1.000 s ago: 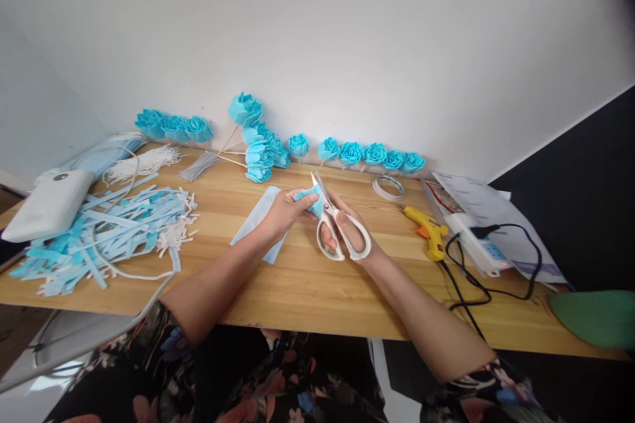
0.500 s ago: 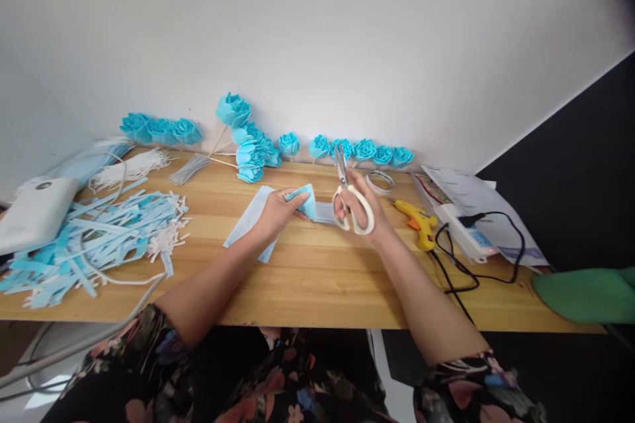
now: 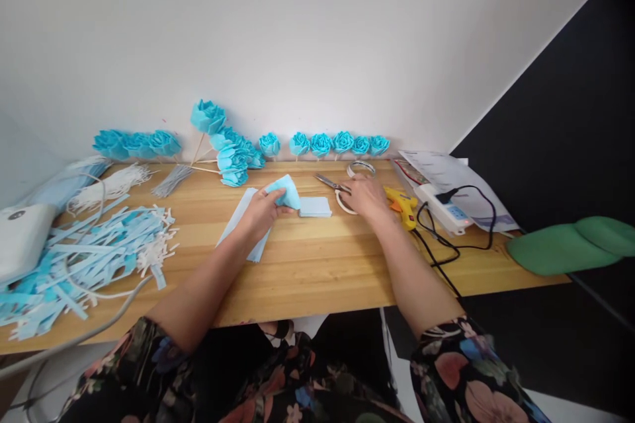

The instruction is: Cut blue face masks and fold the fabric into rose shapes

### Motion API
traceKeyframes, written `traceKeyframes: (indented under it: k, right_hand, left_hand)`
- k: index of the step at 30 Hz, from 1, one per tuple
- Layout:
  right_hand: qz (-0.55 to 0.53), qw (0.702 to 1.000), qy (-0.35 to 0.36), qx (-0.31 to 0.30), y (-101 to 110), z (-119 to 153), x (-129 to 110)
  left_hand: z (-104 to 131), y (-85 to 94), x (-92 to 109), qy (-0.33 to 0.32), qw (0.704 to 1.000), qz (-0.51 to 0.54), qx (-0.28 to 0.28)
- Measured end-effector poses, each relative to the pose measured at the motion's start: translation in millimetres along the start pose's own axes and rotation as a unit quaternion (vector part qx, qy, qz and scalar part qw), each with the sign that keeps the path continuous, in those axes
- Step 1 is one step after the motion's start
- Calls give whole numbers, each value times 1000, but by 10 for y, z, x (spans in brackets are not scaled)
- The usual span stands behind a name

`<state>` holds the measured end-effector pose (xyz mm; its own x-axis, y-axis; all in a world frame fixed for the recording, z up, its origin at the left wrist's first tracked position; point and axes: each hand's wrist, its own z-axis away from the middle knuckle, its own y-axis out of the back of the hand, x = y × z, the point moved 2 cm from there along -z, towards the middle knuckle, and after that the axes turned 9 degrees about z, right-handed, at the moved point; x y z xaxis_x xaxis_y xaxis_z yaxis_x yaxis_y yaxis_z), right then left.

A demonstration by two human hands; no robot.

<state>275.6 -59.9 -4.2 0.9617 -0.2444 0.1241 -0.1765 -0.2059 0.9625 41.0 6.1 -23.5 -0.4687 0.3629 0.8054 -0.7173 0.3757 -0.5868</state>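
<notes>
My left hand point(image 3: 262, 213) pinches a folded piece of light blue fabric point(image 3: 286, 192) between thumb and fingers, a little above the table. Beneath that hand lie long pale blue fabric strips point(image 3: 260, 246). A small pale blue rectangular stack point(image 3: 316, 207) rests on the wood just right of the held piece. Over on the right, my right hand point(image 3: 366, 195) is closed over the handles of the scissors point(image 3: 333, 183), which are down at the tabletop with blades pointing left. Its fingertips are partly hidden.
Blue fabric flowers point(image 3: 320, 145) line the wall. Cut strips point(image 3: 114, 244) heap at left beside a white device point(image 3: 24, 238) and grey wires point(image 3: 172, 181). A tape roll point(image 3: 361, 168), yellow glue gun point(image 3: 404, 208), power strip point(image 3: 445, 210) and green object point(image 3: 550, 249) stand rightward.
My right hand has lowered the scissors from midair to the tabletop, and their blades have swung from upward to leftward. My left hand still holds the blue fabric. The view has shifted.
</notes>
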Motion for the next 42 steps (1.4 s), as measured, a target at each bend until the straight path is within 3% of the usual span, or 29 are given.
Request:
traceKeyframes:
  k: [3, 6, 10, 13, 17, 20, 23, 26, 32, 37, 39, 42]
  right_hand:
    - [-89, 984, 39, 146, 127, 26, -120]
    - [-201, 937, 171, 231, 259, 118, -362]
    - [-215, 904, 305, 208, 315, 242, -637]
    - [-178, 909, 328, 183, 268, 264, -711]
    - [-204, 916, 288, 193, 215, 242, -727]
    - [-313, 910, 194, 193, 202, 222, -705]
    - [-446, 880, 79, 143, 150, 200, -664]
    - [-548, 833, 17, 73, 58, 178, -642]
    - [-625, 780, -21, 34, -67, 153, -647]
    - [-698, 715, -45, -5, -5, 134, -648]
    - [-702, 710, -58, 3, 20, 119, -619]
    - [-678, 733, -57, 2, 8, 95, -571]
  left_hand:
    - [11, -18, 9, 8, 1000, 12, -13]
    - [10, -4, -1, 27, 999, -4, -26]
    - [6, 13, -12, 46, 998, -3, -49]
    - [8, 9, -12, 61, 996, 15, -58]
    - [18, -4, -14, 83, 995, 35, -52]
    - [34, -17, -12, 76, 996, 25, -36]
    - [53, -38, 7, 19, 999, -17, -28]
    - [67, -61, 5, -4, 998, -35, -42]
    - [30, -35, -64, 6, 994, -82, -77]
    - [14, 0, -54, -12, 994, -107, -34]
    - [29, -16, -31, -19, 992, -122, -41]
    - [47, -41, -11, -23, 987, -150, -61]
